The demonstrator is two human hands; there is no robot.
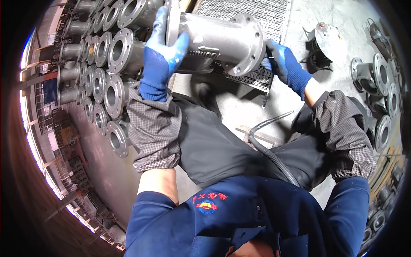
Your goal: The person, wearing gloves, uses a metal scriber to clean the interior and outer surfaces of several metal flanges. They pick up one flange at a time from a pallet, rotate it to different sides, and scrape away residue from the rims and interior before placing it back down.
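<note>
We held grey flanged pipe piece [218, 40] up in air, left hand [160, 55] wrapped round one end flange, right hand [284, 62] gripping other end. Not yet set down with stacked pipe pieces [102, 73] at left.

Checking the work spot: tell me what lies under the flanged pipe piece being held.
Under the flanged pipe piece lies a metal grating on the concrete floor. The pipe and gloved hands cover the grating's middle.

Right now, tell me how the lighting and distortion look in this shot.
Head view: strong fisheye bending, with a black rim at the corners; overexposed glare along the left edge; even light on the flanged pipe, held by the left hand and right hand; stacked flanged fittings curve toward the rim.
</note>
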